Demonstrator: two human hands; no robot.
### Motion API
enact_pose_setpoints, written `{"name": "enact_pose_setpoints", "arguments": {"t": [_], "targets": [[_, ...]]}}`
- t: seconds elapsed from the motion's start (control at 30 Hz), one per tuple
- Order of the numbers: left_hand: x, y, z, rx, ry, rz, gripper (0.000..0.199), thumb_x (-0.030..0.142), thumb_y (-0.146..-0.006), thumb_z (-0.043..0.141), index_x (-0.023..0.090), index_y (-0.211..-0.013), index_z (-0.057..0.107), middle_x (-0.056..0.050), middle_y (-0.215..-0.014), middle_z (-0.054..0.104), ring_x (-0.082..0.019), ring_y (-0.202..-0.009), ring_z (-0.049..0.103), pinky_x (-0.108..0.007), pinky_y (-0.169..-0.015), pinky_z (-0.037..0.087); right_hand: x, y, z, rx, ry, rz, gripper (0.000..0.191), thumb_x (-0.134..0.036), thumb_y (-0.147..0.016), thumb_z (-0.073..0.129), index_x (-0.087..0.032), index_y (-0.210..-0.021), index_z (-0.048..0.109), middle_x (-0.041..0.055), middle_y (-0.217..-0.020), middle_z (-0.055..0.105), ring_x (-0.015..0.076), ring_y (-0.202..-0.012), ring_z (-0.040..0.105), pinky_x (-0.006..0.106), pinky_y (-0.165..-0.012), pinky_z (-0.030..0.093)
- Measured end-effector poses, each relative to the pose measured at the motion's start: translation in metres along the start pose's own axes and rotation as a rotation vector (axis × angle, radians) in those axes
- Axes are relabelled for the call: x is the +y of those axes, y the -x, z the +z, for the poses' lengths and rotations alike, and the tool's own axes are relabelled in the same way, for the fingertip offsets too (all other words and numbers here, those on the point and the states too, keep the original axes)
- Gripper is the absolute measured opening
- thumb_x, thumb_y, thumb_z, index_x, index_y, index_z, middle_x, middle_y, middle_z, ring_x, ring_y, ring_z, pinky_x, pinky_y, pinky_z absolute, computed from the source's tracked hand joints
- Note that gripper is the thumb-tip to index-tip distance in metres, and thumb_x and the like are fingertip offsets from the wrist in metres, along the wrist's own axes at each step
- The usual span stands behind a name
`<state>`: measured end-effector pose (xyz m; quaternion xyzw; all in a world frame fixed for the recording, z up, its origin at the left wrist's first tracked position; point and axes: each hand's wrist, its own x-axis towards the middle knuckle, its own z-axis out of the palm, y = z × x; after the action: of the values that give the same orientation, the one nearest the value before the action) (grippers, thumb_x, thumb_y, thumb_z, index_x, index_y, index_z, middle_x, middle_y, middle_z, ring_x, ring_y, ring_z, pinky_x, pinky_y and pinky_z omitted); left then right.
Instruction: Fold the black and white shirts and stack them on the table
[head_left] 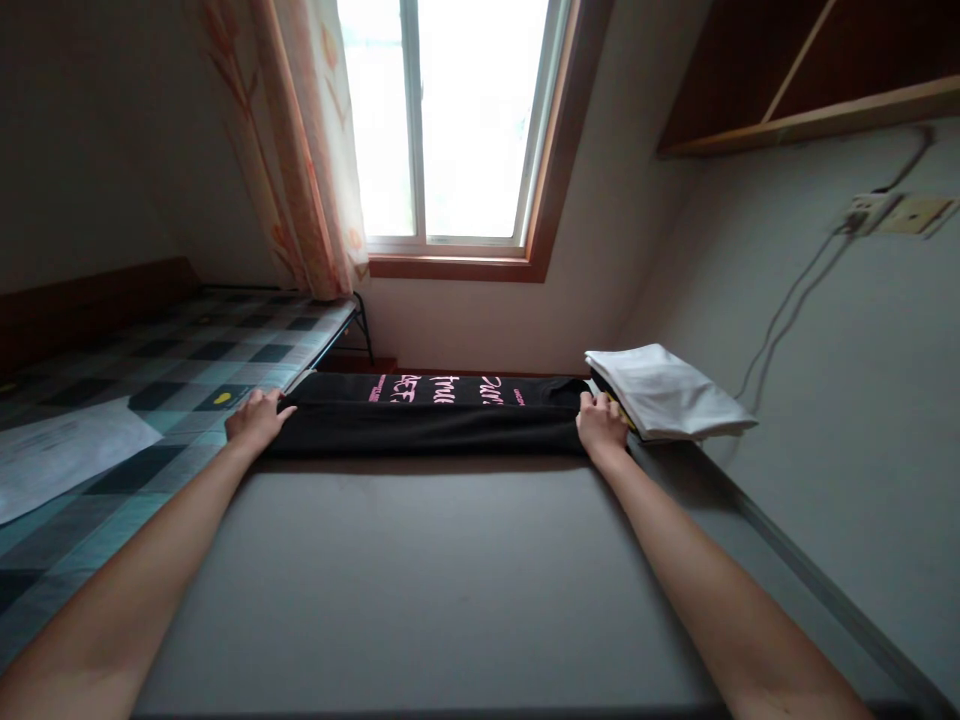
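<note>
A black T-shirt with pink lettering lies across the far part of a grey tabletop, its near side folded over in a long strip. At the shirt's left end, my left hand is closed on the cloth. My right hand grips the other end, close to the dark neckline. Just beyond my right hand sits a folded white cloth on a small stack, with a bit of yellow and black showing beneath it. My fingertips are partly hidden by the hands.
Left of the table is a bed with a checked mattress, a sheet of paper on it. A window and patterned curtain are ahead. A socket with a hanging cord and a wooden shelf are at right.
</note>
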<state>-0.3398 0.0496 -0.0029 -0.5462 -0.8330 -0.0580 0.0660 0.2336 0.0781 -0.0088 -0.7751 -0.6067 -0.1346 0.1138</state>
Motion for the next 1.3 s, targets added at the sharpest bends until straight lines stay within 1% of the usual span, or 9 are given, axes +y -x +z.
{"name": "enact_pose_setpoints", "arguments": {"t": [0.13, 0.23, 0.3, 0.43, 0.5, 0.6, 0.73, 0.93, 1.3], "targets": [[0.012, 0.012, -0.001, 0.151, -0.090, 0.052, 0.041, 0.038, -0.091, 0.046, 0.020, -0.126, 0.059, -0.018, -0.123, 0.058, -0.035, -0.113, 0.054, -0.045, -0.093, 0.043, -0.005, 0.016, -0.005, 0.087, 0.016, -0.202, 0.036, -0.022, -0.094, 0.037, -0.019, -0.118, 0.064, 0.0174, -0.128, 0.057, 0.0313, -0.116, 0.048, 0.043, -0.096, 0.036], [0.032, 0.021, 0.000, 0.216, -0.098, 0.144, 0.042, 0.035, -0.090, 0.046, 0.022, -0.127, 0.059, -0.016, -0.134, 0.053, -0.034, -0.122, 0.048, -0.049, -0.103, 0.035, -0.008, 0.028, 0.001, 0.015, -0.073, -0.317, 0.042, -0.038, -0.097, 0.037, -0.018, -0.126, 0.061, 0.0134, -0.139, 0.052, 0.0284, -0.124, 0.045, 0.040, -0.103, 0.033], [0.049, 0.025, 0.004, 0.149, -0.033, 0.201, 0.044, 0.042, -0.092, 0.043, 0.024, -0.128, 0.059, -0.013, -0.139, 0.051, -0.033, -0.126, 0.046, -0.049, -0.105, 0.033, -0.009, 0.034, 0.006, -0.067, -0.110, -0.348, 0.051, -0.047, -0.098, 0.034, -0.018, -0.133, 0.058, 0.0123, -0.144, 0.049, 0.0268, -0.131, 0.041, 0.038, -0.106, 0.031], [0.075, 0.030, 0.016, -0.090, 0.097, 0.212, 0.055, 0.052, -0.094, 0.032, 0.026, -0.138, 0.052, -0.010, -0.148, 0.044, -0.032, -0.136, 0.037, -0.053, -0.107, 0.032, -0.009, 0.038, 0.013, -0.168, -0.116, -0.290, 0.059, -0.053, -0.098, 0.028, -0.021, -0.143, 0.047, 0.0105, -0.152, 0.040, 0.0259, -0.139, 0.034, 0.040, -0.111, 0.026], [0.080, 0.033, 0.021, -0.122, 0.115, 0.186, 0.057, 0.053, -0.095, 0.029, 0.027, -0.143, 0.045, -0.009, -0.153, 0.038, -0.032, -0.141, 0.030, -0.058, -0.110, 0.026, -0.008, 0.037, 0.014, -0.190, -0.119, -0.265, 0.061, -0.056, -0.098, 0.026, -0.023, -0.145, 0.045, 0.0092, -0.154, 0.037, 0.0256, -0.141, 0.032, 0.041, -0.113, 0.024], [0.081, 0.037, 0.025, -0.107, 0.136, 0.162, 0.058, 0.053, -0.095, 0.027, 0.027, -0.145, 0.042, -0.007, -0.156, 0.034, -0.031, -0.144, 0.025, -0.059, -0.113, 0.019, -0.008, 0.035, 0.013, -0.222, -0.123, -0.230, 0.064, -0.060, -0.097, 0.022, -0.027, -0.148, 0.040, 0.0075, -0.156, 0.033, 0.0260, -0.144, 0.025, 0.049, -0.116, 0.015], [0.080, 0.042, 0.023, -0.093, 0.163, 0.156, 0.060, 0.054, -0.095, 0.028, 0.026, -0.146, 0.042, -0.007, -0.156, 0.033, -0.031, -0.144, 0.024, -0.058, -0.115, 0.017, -0.007, 0.027, 0.015, -0.273, -0.125, -0.215, 0.067, -0.064, -0.095, 0.017, -0.029, -0.151, 0.033, 0.0077, -0.158, 0.028, 0.0269, -0.147, 0.017, 0.060, -0.115, 0.005], [0.078, 0.041, 0.025, -0.085, 0.157, 0.172, 0.059, 0.053, -0.095, 0.029, 0.028, -0.147, 0.040, -0.007, -0.156, 0.032, -0.031, -0.145, 0.025, -0.056, -0.115, 0.019, -0.001, 0.007, 0.020, -0.361, -0.153, -0.166, 0.069, -0.062, -0.096, 0.013, -0.025, -0.152, 0.029, 0.0109, -0.159, 0.025, 0.0257, -0.147, 0.017, 0.055, -0.115, 0.014], [0.064, 0.038, 0.036, -0.099, 0.113, 0.188, 0.063, 0.056, -0.094, 0.026, 0.028, -0.151, 0.032, -0.008, -0.159, 0.025, -0.032, -0.146, 0.021, -0.054, -0.115, 0.019, 0.002, 0.010, 0.028, -0.295, -0.132, -0.186, 0.063, -0.055, -0.098, 0.024, -0.023, -0.152, 0.030, 0.0106, -0.159, 0.026, 0.0238, -0.147, 0.018, 0.050, -0.116, 0.017]]}}
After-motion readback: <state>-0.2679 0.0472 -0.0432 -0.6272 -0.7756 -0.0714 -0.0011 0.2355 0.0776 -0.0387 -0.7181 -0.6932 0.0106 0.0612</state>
